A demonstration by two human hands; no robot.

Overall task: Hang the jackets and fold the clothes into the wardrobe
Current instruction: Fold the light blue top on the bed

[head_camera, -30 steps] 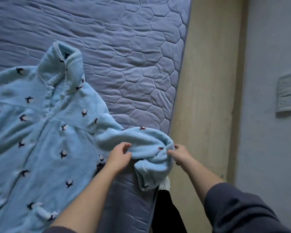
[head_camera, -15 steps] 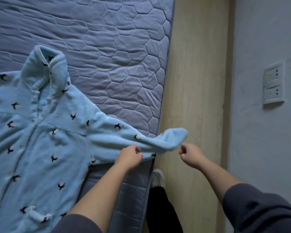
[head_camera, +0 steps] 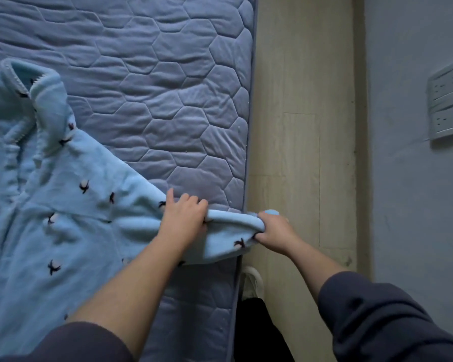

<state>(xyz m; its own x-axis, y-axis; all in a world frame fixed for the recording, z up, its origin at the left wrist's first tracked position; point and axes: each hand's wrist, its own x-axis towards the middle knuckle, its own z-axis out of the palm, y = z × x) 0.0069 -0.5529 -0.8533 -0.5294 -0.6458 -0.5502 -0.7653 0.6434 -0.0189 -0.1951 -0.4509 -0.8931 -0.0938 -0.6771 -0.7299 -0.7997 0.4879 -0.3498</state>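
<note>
Mattress [head_camera: 147, 74] fills the left and middle of the view, its quilted grey-blue cover running from the far edge down to the near one, with its long right edge a straight piped line next to the floor. Most of its far half lies bare. Wall [head_camera: 413, 178] takes the right side, well apart from the mattress, and between the two runs a strip of pale wooden floor [head_camera: 298, 100], open along its far stretch. A light blue fleece jacket [head_camera: 63, 205], dotted with small dark figures, lies flat on the left part of the mattress, collar toward the far end, its body running off the left and near edges of the view. Its right sleeve [head_camera: 228, 228] stretches to the right across the mattress, and the cuff end reaches just past the mattress edge over the floor. The left hand [head_camera: 183, 218] rests on the sleeve near its middle, fingers curled down and pinching the cloth. The right hand [head_camera: 272, 231] is closed tight on the cuff at the mattress edge. Both forearms come in from the near side, with dark sleeves pushed up. A double socket plate [head_camera: 447, 100] sits on the wall at the far right. A white shoe [head_camera: 251, 280] shows on the floor just beside the mattress edge, near the right forearm.
</note>
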